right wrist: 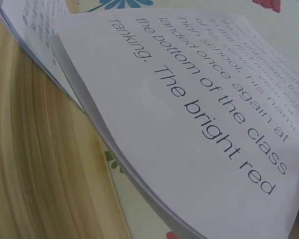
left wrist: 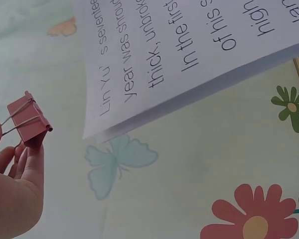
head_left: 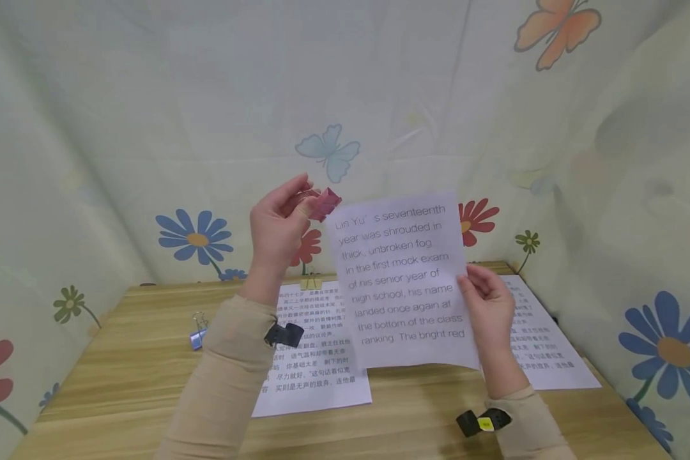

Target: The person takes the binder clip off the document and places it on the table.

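Papers (head_left: 402,287) pinched by the right hand (head_left: 487,305) above the worktop (head_left: 121,383) seem to be being lined up with the pink clip (head_left: 326,204) the left hand (head_left: 278,220) pinches beside their corner, likely calling next for easing it on.

The left forearm (head_left: 224,380) and right forearm (head_left: 529,425) are extended forward and angled inward. The left grip (head_left: 276,223) is raised higher than the right grip (head_left: 489,310); in each, thumb (head_left: 305,208) and fingers (head_left: 290,189) are held in a pinch.
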Demonstrator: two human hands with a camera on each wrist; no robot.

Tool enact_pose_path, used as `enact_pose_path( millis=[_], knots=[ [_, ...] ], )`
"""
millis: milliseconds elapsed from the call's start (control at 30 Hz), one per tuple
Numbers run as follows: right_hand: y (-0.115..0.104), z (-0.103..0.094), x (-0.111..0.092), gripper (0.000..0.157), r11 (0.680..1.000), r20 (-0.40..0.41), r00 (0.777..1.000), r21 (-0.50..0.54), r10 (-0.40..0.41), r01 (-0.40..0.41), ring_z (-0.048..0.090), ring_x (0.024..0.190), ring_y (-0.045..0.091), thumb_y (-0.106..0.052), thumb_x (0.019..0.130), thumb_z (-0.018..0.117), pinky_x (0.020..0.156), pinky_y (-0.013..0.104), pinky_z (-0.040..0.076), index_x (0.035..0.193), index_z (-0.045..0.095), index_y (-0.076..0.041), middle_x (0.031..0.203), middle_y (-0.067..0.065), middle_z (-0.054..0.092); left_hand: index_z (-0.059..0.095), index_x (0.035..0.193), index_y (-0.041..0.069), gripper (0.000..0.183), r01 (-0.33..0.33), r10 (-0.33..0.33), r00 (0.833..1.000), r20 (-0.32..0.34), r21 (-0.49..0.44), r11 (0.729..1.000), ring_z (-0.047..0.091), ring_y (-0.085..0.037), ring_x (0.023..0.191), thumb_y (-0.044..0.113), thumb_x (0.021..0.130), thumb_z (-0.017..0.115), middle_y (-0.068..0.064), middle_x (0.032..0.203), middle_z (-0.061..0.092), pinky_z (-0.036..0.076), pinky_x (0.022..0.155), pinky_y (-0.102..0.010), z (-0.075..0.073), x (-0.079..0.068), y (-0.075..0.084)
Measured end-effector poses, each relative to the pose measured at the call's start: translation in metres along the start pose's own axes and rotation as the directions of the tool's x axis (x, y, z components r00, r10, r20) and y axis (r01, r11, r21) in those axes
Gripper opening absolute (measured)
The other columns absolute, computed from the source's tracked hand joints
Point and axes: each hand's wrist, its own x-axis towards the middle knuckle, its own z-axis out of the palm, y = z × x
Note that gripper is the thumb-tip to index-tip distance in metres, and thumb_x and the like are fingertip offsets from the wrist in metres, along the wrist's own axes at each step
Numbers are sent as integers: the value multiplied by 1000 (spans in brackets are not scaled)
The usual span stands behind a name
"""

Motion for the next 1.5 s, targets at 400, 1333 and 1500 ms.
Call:
enact_pose_path(
  millis=[400, 1333, 1500],
  knots=[
    [6, -8, 12, 27, 996, -32, 995, 4, 89, -89, 67, 79, 8, -14, 91, 74, 69, 16, 55, 117, 70, -10, 94, -9, 73, 65, 133, 16, 43, 69, -72, 997, 27, 94, 993, 66, -15, 109, 11, 91, 73, -5, 121, 69, 52, 92, -24, -13, -5, -7],
    [42, -26, 22, 32, 944, -34, 947, -76, 319, -320, 64, 80, 7, -17, 93, 71, 68, 14, 53, 124, 66, -12, 96, -5, 69, 61, 132, 0, 41, 155, -156, 988, -22, 292, 944, 65, -29, 112, 2, 92, 69, -19, 127, 64, 52, 84, -15, -86, -31, -72],
    [38, -29, 22, 31, 939, -46, 940, -60, 337, -340, 64, 80, 8, -18, 93, 72, 68, 13, 53, 123, 67, -14, 95, -6, 69, 59, 133, -3, 42, 191, -191, 981, -37, 367, 910, 64, -32, 113, 5, 93, 68, -20, 129, 62, 50, 83, -11, -111, -40, -92]
  ],
)
